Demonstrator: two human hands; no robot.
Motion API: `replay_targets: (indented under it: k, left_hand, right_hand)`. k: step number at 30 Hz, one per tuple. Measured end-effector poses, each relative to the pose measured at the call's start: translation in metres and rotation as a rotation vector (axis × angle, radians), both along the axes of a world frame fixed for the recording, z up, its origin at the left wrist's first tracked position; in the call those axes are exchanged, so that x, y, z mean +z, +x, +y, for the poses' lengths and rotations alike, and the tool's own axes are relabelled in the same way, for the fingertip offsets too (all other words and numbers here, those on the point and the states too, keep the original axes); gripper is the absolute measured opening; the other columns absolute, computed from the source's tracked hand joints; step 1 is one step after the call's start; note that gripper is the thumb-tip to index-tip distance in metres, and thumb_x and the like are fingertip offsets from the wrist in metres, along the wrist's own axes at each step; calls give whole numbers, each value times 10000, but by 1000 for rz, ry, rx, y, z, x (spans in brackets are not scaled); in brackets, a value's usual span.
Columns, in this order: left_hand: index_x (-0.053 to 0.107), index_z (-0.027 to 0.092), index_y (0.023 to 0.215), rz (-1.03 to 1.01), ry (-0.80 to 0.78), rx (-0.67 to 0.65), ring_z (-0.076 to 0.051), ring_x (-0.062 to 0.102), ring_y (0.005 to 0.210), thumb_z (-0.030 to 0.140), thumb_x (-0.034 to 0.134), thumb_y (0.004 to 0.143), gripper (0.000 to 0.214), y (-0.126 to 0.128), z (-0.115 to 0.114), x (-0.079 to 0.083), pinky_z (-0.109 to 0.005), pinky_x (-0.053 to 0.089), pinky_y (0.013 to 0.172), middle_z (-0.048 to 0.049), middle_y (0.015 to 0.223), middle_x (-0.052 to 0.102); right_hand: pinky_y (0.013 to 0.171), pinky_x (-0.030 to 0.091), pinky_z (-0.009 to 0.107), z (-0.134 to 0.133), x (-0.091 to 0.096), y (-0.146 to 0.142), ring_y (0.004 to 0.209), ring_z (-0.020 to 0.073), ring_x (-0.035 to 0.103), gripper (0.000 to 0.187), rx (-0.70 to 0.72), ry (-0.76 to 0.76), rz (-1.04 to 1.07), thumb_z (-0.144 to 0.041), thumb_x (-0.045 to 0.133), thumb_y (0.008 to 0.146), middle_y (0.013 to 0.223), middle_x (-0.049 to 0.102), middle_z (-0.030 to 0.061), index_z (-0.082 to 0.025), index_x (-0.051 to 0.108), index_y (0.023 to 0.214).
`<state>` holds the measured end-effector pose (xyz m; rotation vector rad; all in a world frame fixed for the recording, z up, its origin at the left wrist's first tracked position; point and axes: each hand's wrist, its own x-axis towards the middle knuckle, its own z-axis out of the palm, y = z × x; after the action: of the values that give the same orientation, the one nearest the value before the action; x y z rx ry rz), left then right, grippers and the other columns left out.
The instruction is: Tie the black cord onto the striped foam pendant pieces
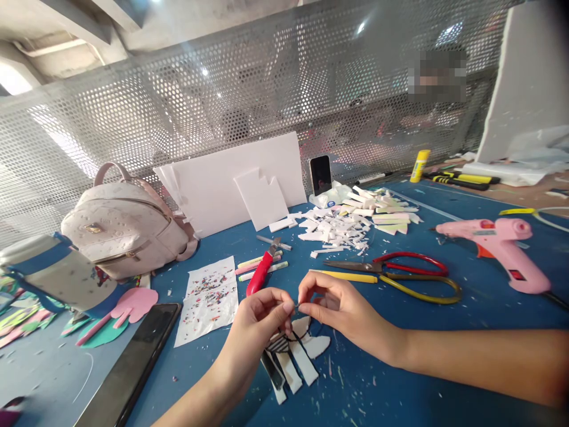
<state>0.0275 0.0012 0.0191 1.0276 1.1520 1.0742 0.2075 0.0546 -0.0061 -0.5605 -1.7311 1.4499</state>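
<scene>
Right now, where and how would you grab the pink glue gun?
Take the pink glue gun by its handle, probably from the near right. It lies on its side, handle slanting that way, nozzle pointing left, so that approach avoids the tip, which may be hot. Mind the cord at the handle's end.

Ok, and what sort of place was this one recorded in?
Probably a craft or model-making workspace: a pink glue gun, scissors and a heap of white offcuts lie on the blue table.
</scene>
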Motion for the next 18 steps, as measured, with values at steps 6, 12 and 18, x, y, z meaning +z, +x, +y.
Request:
replay_targets:
  k: [6, 12, 18]
  left_hand:
    - [653, 134, 818, -3, -3, -8, -85, 506, 584, 426, 794, 784, 326, -1, 0, -1, -188, 368, 592, 12, 611, 581]
    - [660, 131, 821, -9, -1, 1, -88, 511, 587, 422, 800, 779, 325, -1, 0, 0, -194, 363, 589, 8, 615, 586]
    - [657, 130, 817, -6, 5, -5, -89, 517, 580, 432, 804, 772, 339, 0, 0, -1, -192, 369, 581, 7, 610, 586]
  right_hand:
    - [696, 449, 236, 0, 0, 0, 809, 134, 543, 82, 2, -8, 5, -250, 660, 907, 868, 565, -3, -203, 598, 883]
    - [699, 454, 241, 2, -1, -1, 821, 139, 551, 83, 3, -5, 0, -261, 662, 910, 880, 570, -1, -207, 600, 897]
    - [677, 449, 228, 2, -1, 0, 804, 129, 547, 79, -6, 9, -13, -243, 674, 898, 874, 570, -3, -204, 606, 887]
